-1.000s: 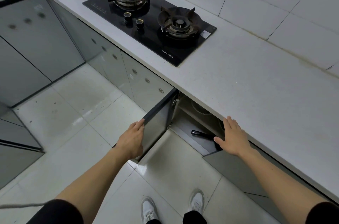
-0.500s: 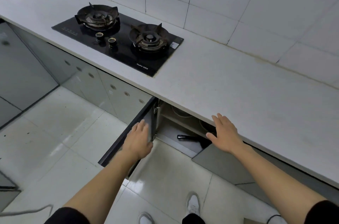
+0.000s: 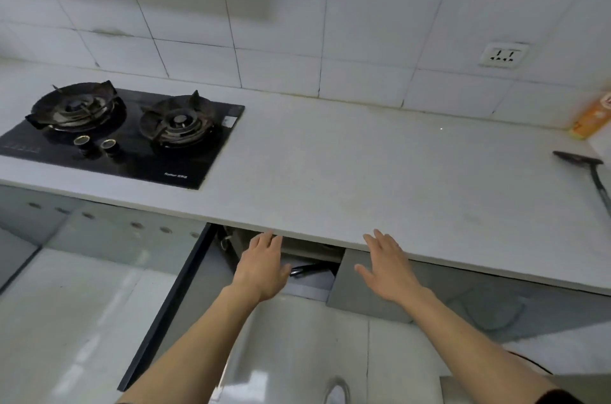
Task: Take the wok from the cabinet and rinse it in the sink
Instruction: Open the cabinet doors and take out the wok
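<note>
So the wok handle (image 3: 309, 269) is the only bit of the wok we can actually see right now, a dark bar poking out of the open cabinet (image 3: 310, 250) under the tabletop (image 3: 330, 172). The pan itself is hidden back in the shadow. The handle runs roughly left-right, with its free end pointing at our left hand (image 3: 263, 266). That hand is just beside it, practically touching the tip, with fingers spread and holding nothing. Our right hand (image 3: 388, 266) is also spread flat and empty, hovering in front of the closed door (image 3: 363, 288) to the right, a bit further off. So the left one looks like the obvious grabber here.

Compared to a second ago, our left hand has let go of the open door (image 3: 165, 304) and swung in toward the opening, and our view has tipped up so the wall socket (image 3: 502, 55) and orange bottle (image 3: 591, 119) now show.
</note>
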Demonstrator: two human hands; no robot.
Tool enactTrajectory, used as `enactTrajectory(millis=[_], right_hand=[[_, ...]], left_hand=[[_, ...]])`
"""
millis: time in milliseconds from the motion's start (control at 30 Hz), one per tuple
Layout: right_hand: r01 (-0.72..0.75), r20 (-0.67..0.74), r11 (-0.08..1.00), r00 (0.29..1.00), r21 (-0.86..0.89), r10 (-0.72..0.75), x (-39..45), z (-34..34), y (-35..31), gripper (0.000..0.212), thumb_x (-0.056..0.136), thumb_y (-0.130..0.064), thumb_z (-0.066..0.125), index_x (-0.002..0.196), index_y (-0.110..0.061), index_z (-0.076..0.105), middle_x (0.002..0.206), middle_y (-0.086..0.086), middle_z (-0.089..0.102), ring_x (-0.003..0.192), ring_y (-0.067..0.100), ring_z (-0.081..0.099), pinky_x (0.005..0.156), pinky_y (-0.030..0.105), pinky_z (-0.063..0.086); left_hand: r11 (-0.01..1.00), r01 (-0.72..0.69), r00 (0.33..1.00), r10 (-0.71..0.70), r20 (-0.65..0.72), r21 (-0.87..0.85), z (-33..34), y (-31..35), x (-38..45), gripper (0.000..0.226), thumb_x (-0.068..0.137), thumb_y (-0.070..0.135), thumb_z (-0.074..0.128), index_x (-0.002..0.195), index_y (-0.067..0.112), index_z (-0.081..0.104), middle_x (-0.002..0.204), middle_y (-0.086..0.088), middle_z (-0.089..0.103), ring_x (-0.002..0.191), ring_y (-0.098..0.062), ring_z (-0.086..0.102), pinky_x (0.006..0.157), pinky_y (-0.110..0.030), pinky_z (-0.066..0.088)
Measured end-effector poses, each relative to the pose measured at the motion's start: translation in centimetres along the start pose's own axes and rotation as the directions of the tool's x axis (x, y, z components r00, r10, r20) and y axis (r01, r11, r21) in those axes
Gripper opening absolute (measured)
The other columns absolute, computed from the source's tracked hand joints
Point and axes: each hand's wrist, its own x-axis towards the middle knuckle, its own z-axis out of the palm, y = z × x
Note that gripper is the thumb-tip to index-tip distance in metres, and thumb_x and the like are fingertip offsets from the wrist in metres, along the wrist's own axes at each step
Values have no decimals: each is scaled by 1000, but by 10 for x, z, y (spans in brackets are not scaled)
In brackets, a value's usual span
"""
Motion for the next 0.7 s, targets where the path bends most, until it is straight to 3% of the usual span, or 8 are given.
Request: enactTrajectory(millis=[133, 400, 700], right_hand=[[-14, 1, 1000, 1000, 23, 14, 15, -1, 24, 71, 98, -46, 45, 154, -17, 11, 162, 10, 4, 149, 30, 2, 121, 45, 10], [-100, 22, 994, 995, 53, 99, 19, 3, 54, 71, 98, -46, 44, 154, -17, 11, 162, 10, 4, 149, 31, 3, 121, 45, 10], [-298, 5, 935, 953, 191, 303, 10, 22, 48, 71, 97, -44, 47, 153, -15, 14, 162, 10, 8, 148, 28, 4, 120, 40, 9]], left_hand=[[997, -33, 999, 30, 39, 66, 0, 23, 28, 63, 93, 40, 50, 145, 13, 26, 159, -8, 13, 144, -27, 13, 110, -44, 30], [982, -166, 975, 149, 167, 90, 13, 60, 71, 59, 93, 38, 49, 143, 12, 30, 154, -7, 25, 141, -27, 20, 110, -39, 33], [927, -354, 912, 313, 266, 124, 24, 49, 116, 56, 92, 36, 49, 142, 15, 32, 154, -8, 23, 139, -29, 21, 108, -40, 34]])
